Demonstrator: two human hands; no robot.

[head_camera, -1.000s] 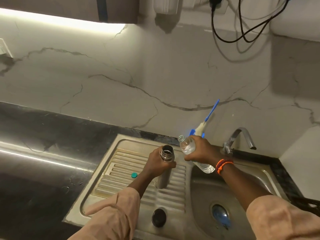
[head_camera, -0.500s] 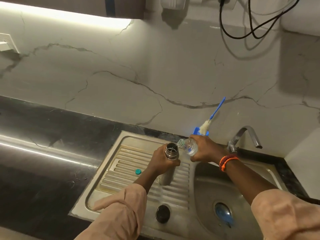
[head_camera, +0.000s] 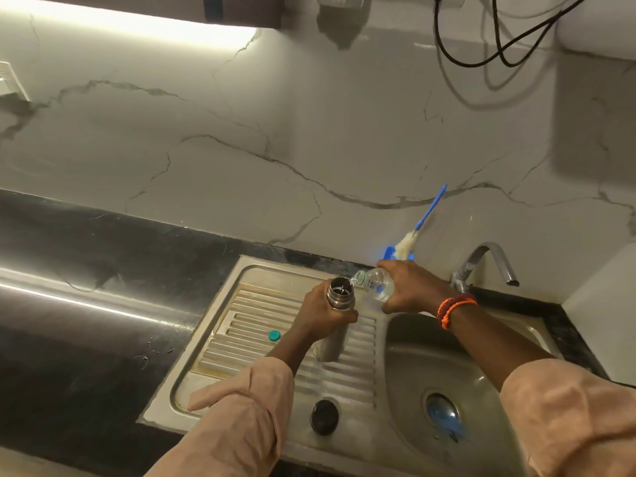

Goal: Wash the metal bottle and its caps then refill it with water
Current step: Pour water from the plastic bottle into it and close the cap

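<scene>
Nearest, at the front edge of the ribbed steel drainboard [head_camera: 220,359], a round dark bottle cap [head_camera: 324,416] sits alone, and farther in, toward the board's middle, lies a small teal plastic cap [head_camera: 274,335]. Beyond them the left hand [head_camera: 327,313] wraps its fingers round the neck of the upright brushed-metal bottle [head_camera: 339,292], which stands on the ribs near the board's right edge, beside the sink basin [head_camera: 406,366]. The right hand [head_camera: 411,287] grips a clear plastic water bottle [head_camera: 375,282] tipped nearly level, its mouth right at the metal rim, with a thin stream passing in. The opening is narrow (and the ribs give poor footing), so a steeper tilt could gush water over the neck, or a nudge could tip the bottle. Farthest, a blue-handled bottle brush [head_camera: 418,225] leans at the back edge against the wall.
</scene>
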